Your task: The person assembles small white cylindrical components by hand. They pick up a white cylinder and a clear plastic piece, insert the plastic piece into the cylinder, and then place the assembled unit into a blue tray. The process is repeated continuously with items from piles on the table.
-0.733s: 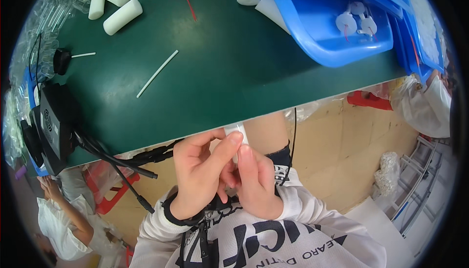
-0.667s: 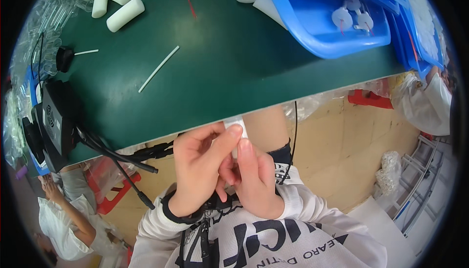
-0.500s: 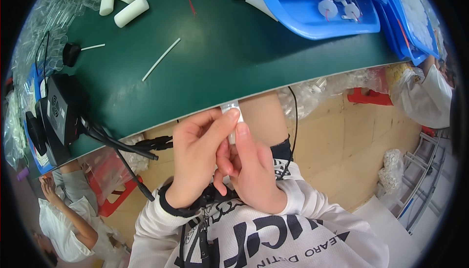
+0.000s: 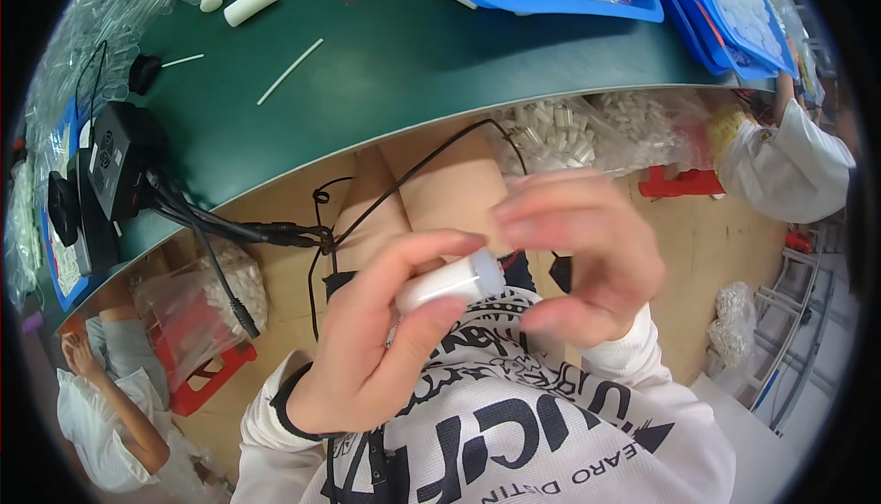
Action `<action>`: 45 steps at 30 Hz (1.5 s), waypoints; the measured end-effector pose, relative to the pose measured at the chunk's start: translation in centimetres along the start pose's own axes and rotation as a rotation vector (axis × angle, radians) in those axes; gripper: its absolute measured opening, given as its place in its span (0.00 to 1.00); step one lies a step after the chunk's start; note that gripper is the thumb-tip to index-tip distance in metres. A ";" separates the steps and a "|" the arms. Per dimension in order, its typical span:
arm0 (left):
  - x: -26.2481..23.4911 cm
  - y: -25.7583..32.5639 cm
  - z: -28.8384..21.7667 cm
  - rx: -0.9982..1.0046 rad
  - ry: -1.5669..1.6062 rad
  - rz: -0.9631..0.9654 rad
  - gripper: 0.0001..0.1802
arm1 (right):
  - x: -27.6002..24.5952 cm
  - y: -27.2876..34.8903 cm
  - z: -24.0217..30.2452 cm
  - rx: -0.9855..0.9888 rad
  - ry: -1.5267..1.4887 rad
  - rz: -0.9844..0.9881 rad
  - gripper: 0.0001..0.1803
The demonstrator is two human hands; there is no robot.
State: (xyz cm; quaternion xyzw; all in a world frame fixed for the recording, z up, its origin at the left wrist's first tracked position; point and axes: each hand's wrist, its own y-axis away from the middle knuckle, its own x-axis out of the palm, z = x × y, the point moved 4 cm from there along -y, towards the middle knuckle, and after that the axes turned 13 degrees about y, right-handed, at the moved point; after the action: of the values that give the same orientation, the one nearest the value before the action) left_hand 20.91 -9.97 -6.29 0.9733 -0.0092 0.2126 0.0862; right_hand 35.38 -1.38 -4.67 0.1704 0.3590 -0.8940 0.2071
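My left hand [image 4: 362,348] is closed around a short white cylinder [image 4: 436,288] with a translucent, cap-like end. The cylinder lies tilted between thumb and fingers, above my lap, and its capped end points to the right. To the right of that end, my right hand [image 4: 596,261] is held apart from it. Its fingers are curved, spread and slightly blurred, with nothing seen between them. On the green table [image 4: 367,54] beyond lie a thin white stick [image 4: 290,72] and several white cylinders [image 4: 250,4].
Blue trays [image 4: 569,4] at the far right hold small white parts. A black box [image 4: 124,164] with cables stands at the left, near clear plastic tubes [image 4: 101,22]. Bags of white parts [image 4: 555,132] sit below the table edge. Co-workers sit at both sides.
My hands were together at the table edge on a small whitish piece. Now the left holds the white cylinder closer to my body, and the right has moved away to the right, fingers apart.
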 end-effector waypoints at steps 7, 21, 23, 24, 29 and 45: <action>0.8 0.8 -0.6 0.321 -0.316 -0.017 0.19 | 0.3 1.2 0.0 0.084 -0.297 0.151 0.12; 1.5 0.6 -0.1 0.408 -0.601 -0.101 0.19 | 0.5 3.2 0.3 0.049 -0.103 0.126 0.16; 1.5 0.4 -0.1 0.429 -0.599 -0.106 0.19 | 0.8 3.4 0.1 0.059 -0.120 0.092 0.17; 1.6 0.4 -0.2 0.428 -0.607 -0.104 0.19 | 0.8 3.4 0.1 0.027 -0.113 0.097 0.17; 1.8 0.4 -0.4 0.444 -0.714 -0.062 0.18 | 0.7 2.9 -0.5 -0.049 -0.084 0.132 0.16; 1.3 -0.1 -1.5 0.531 -0.670 -0.036 0.24 | -1.5 3.2 -1.4 0.268 -0.190 -0.145 0.20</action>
State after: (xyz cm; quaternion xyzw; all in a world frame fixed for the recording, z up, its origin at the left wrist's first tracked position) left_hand 21.48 -9.57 -4.43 0.9770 0.0354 -0.1220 -0.1712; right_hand 38.50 -2.09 -6.77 0.0849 0.2266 -0.9585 0.1506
